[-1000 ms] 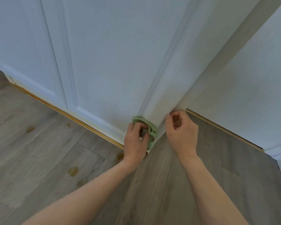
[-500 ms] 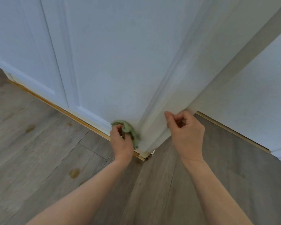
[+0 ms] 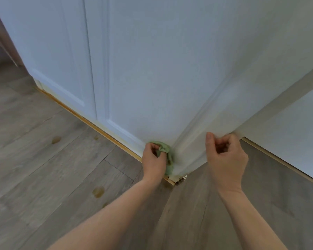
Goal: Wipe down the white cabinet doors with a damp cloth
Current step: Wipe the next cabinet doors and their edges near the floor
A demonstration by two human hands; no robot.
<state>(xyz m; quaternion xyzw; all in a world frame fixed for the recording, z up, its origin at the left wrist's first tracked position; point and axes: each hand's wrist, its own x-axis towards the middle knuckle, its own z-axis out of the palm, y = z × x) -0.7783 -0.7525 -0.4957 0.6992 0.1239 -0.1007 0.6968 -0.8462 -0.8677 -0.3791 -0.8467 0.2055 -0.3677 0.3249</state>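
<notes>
A tall white cabinet door [image 3: 152, 69] with raised moulding fills the upper view, and it stands swung out at an angle. A bunched green cloth [image 3: 168, 166] is pressed against the door's bottom rail, just left of the lower corner. My left hand [image 3: 153, 163] is closed around the cloth. My right hand [image 3: 226, 159] pinches the door's bottom edge to the right of that corner, thumb on the face and fingers curled behind it.
A second white cabinet door [image 3: 58, 51] adjoins on the left. A wooden strip [image 3: 90, 123] runs along the base above a grey wood-look floor [image 3: 61, 168] with a few yellowish spots [image 3: 98, 192]. A white panel [image 3: 287, 132] lies behind the door at right.
My left hand slid the cloth left along the door's bottom rail, then back right toward the lower corner. My right hand kept its hold on the door's bottom edge.
</notes>
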